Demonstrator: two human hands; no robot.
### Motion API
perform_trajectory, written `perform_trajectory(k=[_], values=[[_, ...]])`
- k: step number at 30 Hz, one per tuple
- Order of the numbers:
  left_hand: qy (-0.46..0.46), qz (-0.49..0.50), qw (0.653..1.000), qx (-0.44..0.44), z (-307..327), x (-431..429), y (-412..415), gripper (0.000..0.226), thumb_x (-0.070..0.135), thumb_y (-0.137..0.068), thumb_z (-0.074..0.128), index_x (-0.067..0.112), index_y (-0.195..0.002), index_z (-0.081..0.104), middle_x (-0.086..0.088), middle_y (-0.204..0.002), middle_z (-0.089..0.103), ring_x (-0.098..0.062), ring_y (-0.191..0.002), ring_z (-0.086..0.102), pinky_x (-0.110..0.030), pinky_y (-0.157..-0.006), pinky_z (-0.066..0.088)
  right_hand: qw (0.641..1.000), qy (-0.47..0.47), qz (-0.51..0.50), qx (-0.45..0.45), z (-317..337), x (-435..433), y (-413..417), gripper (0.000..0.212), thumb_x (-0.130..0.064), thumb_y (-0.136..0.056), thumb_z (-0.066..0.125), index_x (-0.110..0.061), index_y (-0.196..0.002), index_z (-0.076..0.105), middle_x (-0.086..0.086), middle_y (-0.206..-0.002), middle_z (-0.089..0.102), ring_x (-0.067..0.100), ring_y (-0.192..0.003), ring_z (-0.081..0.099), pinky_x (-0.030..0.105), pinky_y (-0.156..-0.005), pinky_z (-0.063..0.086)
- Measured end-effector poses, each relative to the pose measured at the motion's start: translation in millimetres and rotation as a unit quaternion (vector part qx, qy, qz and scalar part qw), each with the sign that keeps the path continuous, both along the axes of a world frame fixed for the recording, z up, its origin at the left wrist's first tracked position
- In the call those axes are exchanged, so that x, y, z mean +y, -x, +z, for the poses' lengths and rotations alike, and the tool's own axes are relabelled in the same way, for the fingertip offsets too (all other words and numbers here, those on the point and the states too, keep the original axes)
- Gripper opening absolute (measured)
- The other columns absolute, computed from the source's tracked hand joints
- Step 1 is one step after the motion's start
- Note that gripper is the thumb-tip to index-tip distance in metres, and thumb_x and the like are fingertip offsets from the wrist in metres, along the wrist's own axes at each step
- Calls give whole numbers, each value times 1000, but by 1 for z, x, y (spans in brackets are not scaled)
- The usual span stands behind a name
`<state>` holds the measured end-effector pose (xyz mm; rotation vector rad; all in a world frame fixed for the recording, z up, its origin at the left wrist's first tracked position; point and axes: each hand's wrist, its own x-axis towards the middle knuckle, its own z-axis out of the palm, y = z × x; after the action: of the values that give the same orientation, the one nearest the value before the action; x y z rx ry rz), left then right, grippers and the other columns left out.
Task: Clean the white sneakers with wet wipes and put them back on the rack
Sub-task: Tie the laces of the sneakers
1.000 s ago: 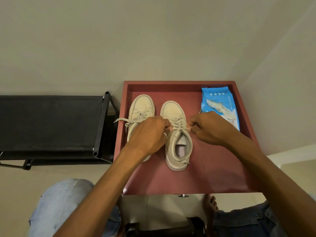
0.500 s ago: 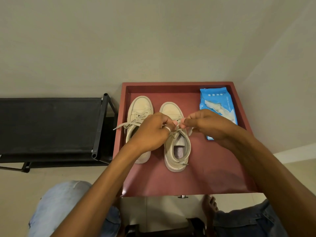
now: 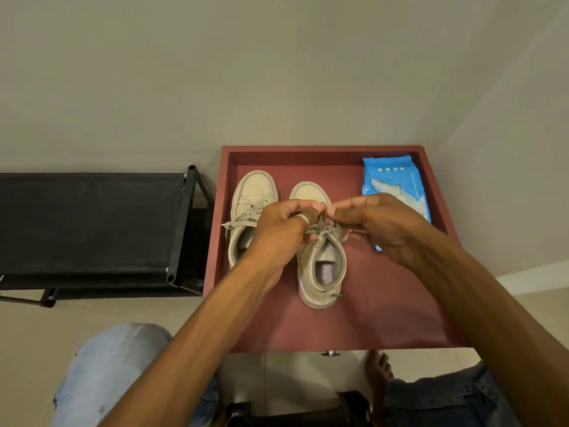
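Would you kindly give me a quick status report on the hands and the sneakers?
Left hand and right hand pinching laces of right sneaker. Left sneaker beside it on red tray. Wipes pack untouched.

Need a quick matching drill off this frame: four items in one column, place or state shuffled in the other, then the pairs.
Items:
1. right sneaker
2. left sneaker
3. wet wipes pack
4. shoe rack

Places or states:
A. black, left of the red tray
B. far right corner of the tray
C. laces held by both the left hand and the right hand
D. on the tray nearest the rack, partly behind the left hand

Pairs: 1-C, 2-D, 3-B, 4-A
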<state>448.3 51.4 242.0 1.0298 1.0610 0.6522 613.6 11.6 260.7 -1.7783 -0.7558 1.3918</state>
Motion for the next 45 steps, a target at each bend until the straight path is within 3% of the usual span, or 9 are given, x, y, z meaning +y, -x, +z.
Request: perform_trajectory(k=[5,13,20,25,28,32,37,41,45], values=[[11,12,1000,-24,-7,-4,-3,13,9,-98,67,7,-105,78,-7,-97,78,-7,-84,71,-17,-69,57,1000,24,-4,8,0,-1,0,16,-13,-82,76,-12,-98,77,6,-97,76,24,-103,70,45,-100,50],[9,21,999,-36,-5,-4,-4,15,9,-96,70,5,-109,76,-5,-97,77,-4,-80,71,-17,-71,59,998,14,-39,40,6,-1,0,21,-17,-81,77,-11,-100,76,4,-99,76,17,-101,71,48,-103,45],[-4,35,999,-32,-5,-5,-6,12,16,-95,72,10,-103,78,-6,-89,76,-12,-76,65,-16,-62,56,998,7,-40,49,10,-4,4,21,-16,-81,76,-12,-101,75,2,-95,77,7,-84,72,35,-83,48],[-12,28,999,-26,-5,-4,-6,20,10,-95,70,7,-115,75,-14,-104,77,-12,-85,69,-16,-62,55,998,7,-47,43,9,-2,4,23,-12,-80,76,-15,-103,75,0,-97,77,8,-92,72,40,-95,45],[-19,25,999,-26,-5,-5,-6,20,7,-95,70,7,-115,74,-11,-98,77,-8,-81,70,-15,-59,53,998,1,-50,48,10,-2,4,24,-10,-81,75,-15,-104,75,0,-99,76,10,-93,72,39,-96,46],[-23,26,999,-36,-5,-5,-5,19,13,-95,72,3,-110,76,-8,-81,73,-7,-68,66,-15,-51,47,997,-8,-46,54,10,-3,6,22,-14,-83,74,-14,-106,74,2,-100,76,9,-89,72,32,-88,49],[-33,21,999,-32,-4,-4,-5,19,6,-95,70,6,-114,75,-10,-85,74,-8,-70,68,-14,-52,49,997,-19,-36,62,13,-3,8,24,-9,-84,73,-12,-108,73,4,-99,76,8,-83,72,20,-67,52],[-39,23,999,-22,-2,-4,-4,26,6,-95,70,7,-121,73,-11,-97,78,-11,-76,70,-15,-53,50,998,-32,-19,54,14,-3,7,28,-7,-83,73,-13,-110,72,4,-100,76,12,-92,73,23,-74,53],[-44,33,998,-23,-2,-4,-3,18,10,-93,74,15,-110,77,-9,-95,79,-7,-75,71,-16,-51,49,999,-37,-9,35,11,-2,9,23,-12,-88,71,-15,-111,71,3,-98,76,10,-87,73,21,-70,52]])
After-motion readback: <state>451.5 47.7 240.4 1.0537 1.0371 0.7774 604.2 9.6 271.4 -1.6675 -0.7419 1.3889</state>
